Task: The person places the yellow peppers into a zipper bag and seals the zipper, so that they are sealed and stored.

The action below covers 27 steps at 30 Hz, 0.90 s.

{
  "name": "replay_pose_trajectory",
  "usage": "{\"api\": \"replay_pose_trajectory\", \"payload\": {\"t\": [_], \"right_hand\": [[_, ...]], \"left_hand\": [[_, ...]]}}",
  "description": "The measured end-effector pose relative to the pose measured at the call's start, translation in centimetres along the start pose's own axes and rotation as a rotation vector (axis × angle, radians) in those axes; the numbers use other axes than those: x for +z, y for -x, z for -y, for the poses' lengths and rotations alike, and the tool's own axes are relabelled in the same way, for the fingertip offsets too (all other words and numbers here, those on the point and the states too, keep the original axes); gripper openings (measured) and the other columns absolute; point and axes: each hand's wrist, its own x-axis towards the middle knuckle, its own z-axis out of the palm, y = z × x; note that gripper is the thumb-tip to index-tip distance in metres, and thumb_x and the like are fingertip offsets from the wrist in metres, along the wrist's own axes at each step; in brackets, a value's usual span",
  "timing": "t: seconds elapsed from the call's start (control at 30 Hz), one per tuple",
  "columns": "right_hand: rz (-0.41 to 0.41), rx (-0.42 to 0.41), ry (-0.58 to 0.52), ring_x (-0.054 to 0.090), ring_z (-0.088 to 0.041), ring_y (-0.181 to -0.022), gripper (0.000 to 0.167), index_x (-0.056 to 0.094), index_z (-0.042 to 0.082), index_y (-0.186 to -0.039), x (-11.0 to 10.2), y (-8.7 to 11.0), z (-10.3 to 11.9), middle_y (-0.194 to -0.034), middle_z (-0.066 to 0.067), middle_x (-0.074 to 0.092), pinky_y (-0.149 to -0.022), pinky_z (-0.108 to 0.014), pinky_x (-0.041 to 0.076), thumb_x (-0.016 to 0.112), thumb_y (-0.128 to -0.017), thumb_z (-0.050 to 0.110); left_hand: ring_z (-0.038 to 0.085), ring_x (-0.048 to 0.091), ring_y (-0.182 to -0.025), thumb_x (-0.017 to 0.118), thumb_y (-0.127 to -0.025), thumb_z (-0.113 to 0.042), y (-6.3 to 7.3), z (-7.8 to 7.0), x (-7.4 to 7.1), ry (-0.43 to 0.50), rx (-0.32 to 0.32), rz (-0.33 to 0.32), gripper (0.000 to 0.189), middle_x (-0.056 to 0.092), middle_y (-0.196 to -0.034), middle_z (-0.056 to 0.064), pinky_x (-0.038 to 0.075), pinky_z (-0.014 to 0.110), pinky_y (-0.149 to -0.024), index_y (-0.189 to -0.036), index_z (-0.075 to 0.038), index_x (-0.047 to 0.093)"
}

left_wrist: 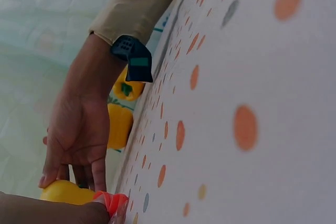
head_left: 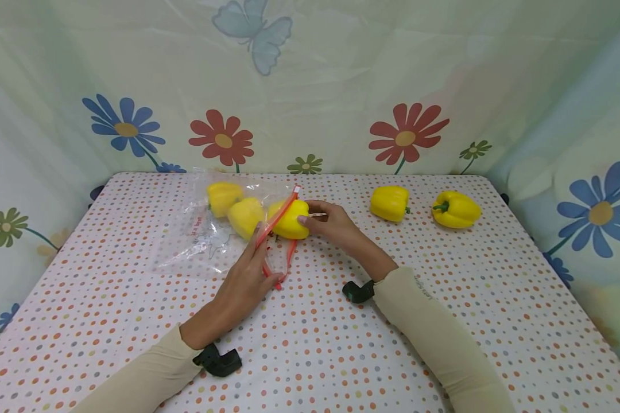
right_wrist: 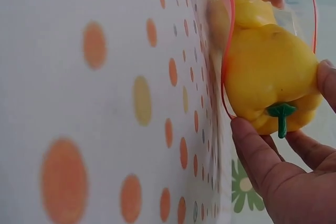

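A clear plastic zip bag (head_left: pixel 182 252) with a red edge strip (head_left: pixel 275 219) lies on its side, mouth to the right. Inside it are two yellow bell peppers, one (head_left: pixel 224 199) at the back and one (head_left: pixel 245 218) nearer the mouth. My left hand (head_left: pixel 243 282) holds the bag by the red strip at its mouth. With my right hand (head_left: pixel 336 229) I grip a third yellow bell pepper (right_wrist: pixel 270 72) by its stem end, partly inside the mouth. Its green stem (right_wrist: pixel 282 116) faces my palm in the right wrist view.
Two more yellow bell peppers, one (head_left: pixel 390 203) left of the other (head_left: pixel 457 210), lie on the back right of the dotted tablecloth (head_left: pixel 310 344). A flower-printed curtain (head_left: pixel 320 74) rises behind the table's back edge. Dark devices are strapped at both wrists.
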Motion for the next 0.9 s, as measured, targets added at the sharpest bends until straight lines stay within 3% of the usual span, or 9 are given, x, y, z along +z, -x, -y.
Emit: {"api": "replay_pose_trajectory", "payload": {"t": [0.2,0.33,0.47,0.6,0.77,0.9], "right_hand": [[-0.009,0.026,0.018,0.051,-0.024,-0.119,0.062,0.046,0.015,-0.145,0.20,-0.39,-0.09,-0.136,-0.007,0.050,-0.090,-0.034,0.051,0.067,-0.092,0.038],[-0.011,0.066,-0.017,0.055,-0.025,-0.110,0.061,0.046,0.016,-0.146,0.24,-0.72,-0.19,-0.127,-0.009,0.052,-0.088,-0.034,0.051,0.067,-0.092,0.037],[-0.009,0.082,-0.050,0.059,-0.026,-0.097,0.060,0.045,0.014,-0.146,0.31,-0.88,-0.16,-0.115,-0.012,0.055,-0.087,-0.035,0.052,0.067,-0.093,0.034],[-0.012,0.102,-0.063,0.061,-0.024,-0.096,0.059,0.045,0.014,-0.146,0.32,-0.93,-0.16,-0.117,-0.010,0.057,-0.088,-0.034,0.051,0.065,-0.095,0.035],[-0.025,0.136,-0.214,0.063,-0.024,-0.103,0.049,0.046,0.006,-0.142,-0.09,-0.91,-0.35,-0.124,-0.011,0.059,-0.088,-0.032,0.052,0.052,-0.102,0.032],[-0.019,0.149,-0.368,0.063,-0.028,-0.108,0.038,0.049,-0.002,-0.137,-0.50,-0.89,-0.53,-0.125,-0.017,0.060,-0.089,-0.035,0.051,0.047,-0.105,0.018]], "left_hand": [[0.028,0.050,-0.122,0.082,-0.080,-0.025,0.00,-0.06,0.03,0.001,-0.009,0.010,0.094,0.013,-0.161,0.010,0.046,0.040,-0.096,-0.152,0.000,0.027],[0.028,0.054,-0.114,0.082,-0.081,-0.024,-0.03,-0.10,0.09,0.015,-0.020,0.018,0.093,0.015,-0.160,0.011,0.047,0.040,-0.094,-0.152,-0.001,0.028],[0.027,0.051,-0.120,0.081,-0.081,-0.023,-0.04,-0.11,0.12,0.052,-0.041,0.031,0.093,0.014,-0.160,0.012,0.044,0.041,-0.098,-0.152,-0.001,0.026],[0.028,0.046,-0.127,0.081,-0.081,-0.022,-0.05,-0.12,0.15,0.076,-0.050,0.033,0.093,0.014,-0.160,0.012,0.042,0.042,-0.101,-0.152,0.000,0.025],[0.028,0.050,-0.119,0.081,-0.081,-0.023,-0.08,-0.11,0.14,0.070,-0.058,0.024,0.091,0.017,-0.160,0.012,0.044,0.042,-0.098,-0.152,-0.001,0.027],[0.028,0.051,-0.118,0.081,-0.081,-0.024,0.00,0.00,0.03,0.052,-0.061,0.022,0.091,0.017,-0.160,0.011,0.045,0.042,-0.097,-0.151,-0.001,0.028]]}}
